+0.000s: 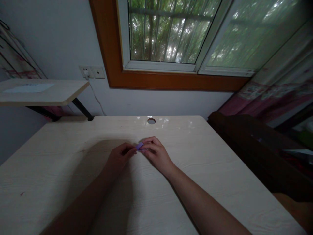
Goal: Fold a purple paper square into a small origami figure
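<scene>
Purple piece (pixel 139 146), small, flat and probably paper, sits between two bare hands above the far half of a pale wood-grained desk (pixel 156 202), just short of a round hole (pixel 151 121) near the back edge. The left hand (pixel 118 157) pinches its left side between thumb and curled fingers; the right hand (pixel 157 155) grips the other side, thumb beneath and fingers bent over the top. Whether the piece touches the surface or is held slightly above it cannot be told, and the fingers hide much of its outline. Work this fine seems to call for a light fingertip pinch: one hand holding firm as an anchor while the other makes small, slow adjustments, with edges lined up before any pressure is applied. Squeezing hard or pulling the hands apart could crumple or tear something so thin. Resting both wrists on the desk would likely help control, as would turning the piece toward the window (pixel 168 36), since a broad shadow (pixel 97 163) falls around the left arm and dims that side. A raised shelf (pixel 34 103) stands at the far left, well apart from the hands.
</scene>
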Tool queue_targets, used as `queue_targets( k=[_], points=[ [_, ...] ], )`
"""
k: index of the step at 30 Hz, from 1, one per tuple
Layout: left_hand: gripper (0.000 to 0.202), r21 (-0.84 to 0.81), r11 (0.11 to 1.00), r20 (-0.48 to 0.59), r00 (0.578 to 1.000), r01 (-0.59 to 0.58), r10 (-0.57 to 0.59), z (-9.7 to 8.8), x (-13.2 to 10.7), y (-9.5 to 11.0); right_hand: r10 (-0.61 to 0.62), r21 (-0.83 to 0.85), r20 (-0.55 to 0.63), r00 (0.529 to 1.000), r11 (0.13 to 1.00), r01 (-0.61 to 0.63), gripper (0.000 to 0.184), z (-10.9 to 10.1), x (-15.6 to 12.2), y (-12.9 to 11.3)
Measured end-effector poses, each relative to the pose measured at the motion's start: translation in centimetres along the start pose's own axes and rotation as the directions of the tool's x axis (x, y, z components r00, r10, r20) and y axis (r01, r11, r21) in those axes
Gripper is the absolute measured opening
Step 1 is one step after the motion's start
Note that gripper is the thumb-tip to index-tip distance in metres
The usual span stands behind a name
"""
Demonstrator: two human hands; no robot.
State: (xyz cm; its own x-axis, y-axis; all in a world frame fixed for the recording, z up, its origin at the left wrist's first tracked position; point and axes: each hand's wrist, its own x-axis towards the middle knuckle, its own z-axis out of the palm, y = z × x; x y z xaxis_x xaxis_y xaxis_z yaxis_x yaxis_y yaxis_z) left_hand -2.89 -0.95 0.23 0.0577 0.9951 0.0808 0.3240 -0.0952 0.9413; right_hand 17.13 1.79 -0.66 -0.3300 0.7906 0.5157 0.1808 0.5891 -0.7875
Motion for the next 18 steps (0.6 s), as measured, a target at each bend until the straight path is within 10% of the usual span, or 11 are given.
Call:
queue_targets(
  k=[18],
  points=[
    [0.027, 0.019, 0.999, 0.019, 0.999, -0.030, 0.030, 0.00, 0.07, 0.13, 0.007, -0.043, 0.013, 1.000, 0.999, -0.006, 0.037, -0.10, -0.34, 0.55]
  ],
)
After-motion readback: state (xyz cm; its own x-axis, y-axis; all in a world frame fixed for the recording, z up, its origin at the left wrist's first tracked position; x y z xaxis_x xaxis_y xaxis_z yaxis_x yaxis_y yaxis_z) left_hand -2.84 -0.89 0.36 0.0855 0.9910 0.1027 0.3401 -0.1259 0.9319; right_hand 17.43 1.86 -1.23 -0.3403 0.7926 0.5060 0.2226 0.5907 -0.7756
